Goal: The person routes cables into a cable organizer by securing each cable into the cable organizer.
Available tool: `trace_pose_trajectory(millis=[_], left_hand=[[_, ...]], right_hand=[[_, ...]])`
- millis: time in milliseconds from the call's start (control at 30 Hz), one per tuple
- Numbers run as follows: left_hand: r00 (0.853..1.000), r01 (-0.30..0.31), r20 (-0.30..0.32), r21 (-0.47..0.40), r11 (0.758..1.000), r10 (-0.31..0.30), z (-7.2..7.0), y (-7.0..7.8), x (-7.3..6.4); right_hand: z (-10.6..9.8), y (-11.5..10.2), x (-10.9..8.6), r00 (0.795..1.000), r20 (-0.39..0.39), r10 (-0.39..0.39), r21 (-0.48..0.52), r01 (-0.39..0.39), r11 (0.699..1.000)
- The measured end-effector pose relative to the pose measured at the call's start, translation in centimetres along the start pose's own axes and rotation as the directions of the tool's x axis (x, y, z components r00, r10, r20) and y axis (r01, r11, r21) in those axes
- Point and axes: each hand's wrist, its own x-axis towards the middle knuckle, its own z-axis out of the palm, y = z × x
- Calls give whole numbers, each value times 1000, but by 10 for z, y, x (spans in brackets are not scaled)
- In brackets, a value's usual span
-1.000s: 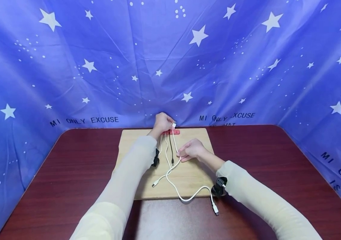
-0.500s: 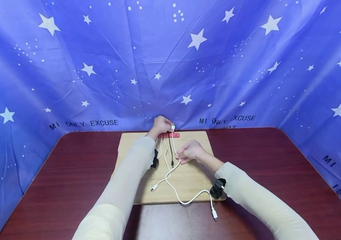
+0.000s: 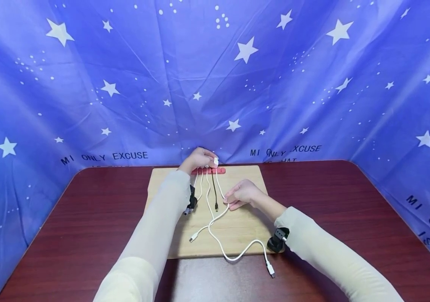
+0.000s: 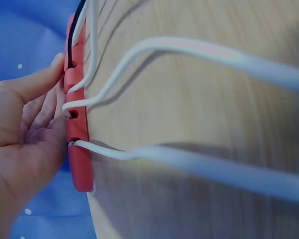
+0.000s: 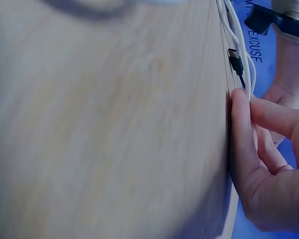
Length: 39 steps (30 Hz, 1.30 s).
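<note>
Red slotted cable clip (image 4: 75,119) w/ white and black leads, against L hand (image 3: 198,158), whose fingers curl round its far edge. R hand (image 3: 240,194) pinches white cable (image 3: 218,186) just below clip.

The cable clip (image 3: 208,170) under my left hand (image 3: 198,158) is red; three cables in it are white (image 3: 220,247), one's black (image 3: 214,191); the board (image 3: 245,228) is pale wood grain, the table (image 3: 86,218) dark reddish-brown; the backdrop (image 3: 124,63) is blue-purple with white stars, dots and black lettering; my sleeves (image 3: 154,235) are cream.
</note>
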Motion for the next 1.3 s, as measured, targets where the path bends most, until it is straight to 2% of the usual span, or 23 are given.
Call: trace_pose_trajectory(millis=[267,433,667,933,1167,1300], left_hand=[[1000,28,-1,-43,999,-28,2,2,2],[999,43,-29,-22,999,-43,2,5,1],[995,80,-40,-136,988,-86,5,4,0],[992,78,-86,-99,992,-87,10,5,2],[989,116,-74,-105,988,-124,11,5,3],[987,131,-81,-70,989,-137,11,4,4]], right_hand=[[2,1,0,999,-19,28,20,-28,999],[3,-1,-2,999,-25,33,27,-32,999],[4,-2,-4,999,-30,40,34,-39,999],[4,-1,-6,997,-52,48,58,-45,997],[8,1,-8,996,-73,49,108,-41,993],[9,2,-10,997,-70,45,118,-37,992]])
